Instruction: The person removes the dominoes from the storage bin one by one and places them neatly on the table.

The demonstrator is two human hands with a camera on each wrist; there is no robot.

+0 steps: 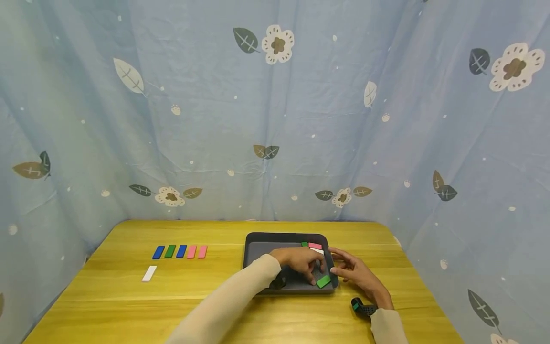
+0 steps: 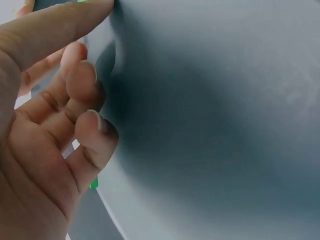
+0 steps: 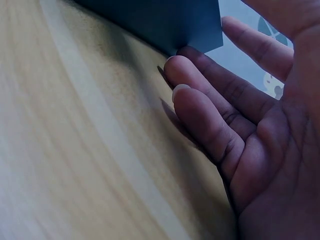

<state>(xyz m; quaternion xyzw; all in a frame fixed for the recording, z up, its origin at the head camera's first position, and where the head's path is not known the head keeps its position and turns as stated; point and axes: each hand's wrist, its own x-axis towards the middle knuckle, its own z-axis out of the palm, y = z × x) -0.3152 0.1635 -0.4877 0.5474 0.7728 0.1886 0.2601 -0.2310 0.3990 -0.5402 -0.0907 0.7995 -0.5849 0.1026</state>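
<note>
A dark grey tray sits on the wooden table. My left hand reaches down into its right half, index finger extended toward the tray floor beside a green block. In the left wrist view, the other fingers of the left hand are loosely bent, with nothing visible between them. A pink block and a white block lie near the tray's back right corner, partly behind the hand. My right hand is at the tray's right wall, its loosely bent fingertips against the outside.
Left of the tray stands a row of blue, green and pink blocks. A white block lies in front of them. A black wrist strap is on the right arm. A patterned blue curtain hangs behind the table.
</note>
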